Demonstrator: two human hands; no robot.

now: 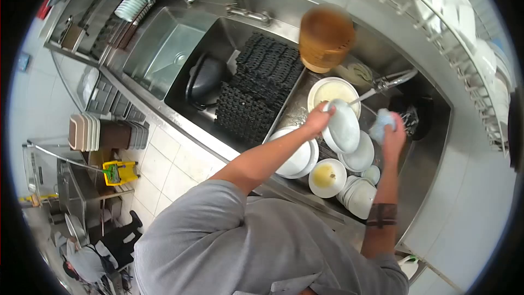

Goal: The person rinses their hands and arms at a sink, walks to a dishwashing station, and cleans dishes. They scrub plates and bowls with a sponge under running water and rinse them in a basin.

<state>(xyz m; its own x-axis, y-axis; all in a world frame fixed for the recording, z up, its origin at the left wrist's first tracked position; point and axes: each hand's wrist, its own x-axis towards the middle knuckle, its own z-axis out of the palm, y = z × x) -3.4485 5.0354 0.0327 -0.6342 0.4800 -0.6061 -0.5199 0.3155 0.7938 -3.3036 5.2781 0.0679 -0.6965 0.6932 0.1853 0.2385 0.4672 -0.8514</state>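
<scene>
My left hand [320,118] grips the rim of a white bowl [344,131], which is tilted over the sink. My right hand [393,134], a little blurred, is closed on a pale blue and pink sponge [380,124] to the right of that bowl. Behind the held bowl stands a white basin [322,88] of cloudy liquid. Below it, another white bowl [358,155] lies among the dishes. Closer to me are a bowl with yellow residue [326,178], a stack of bowls [360,196] and some white plates [295,163].
A brown bucket [326,41] stands behind the basin, near a faucet [394,80]. Black perforated mats [256,87] and a black tub [207,81] fill the middle sink. A dish rack [464,38] hangs at upper right. Another person [93,259] is at lower left.
</scene>
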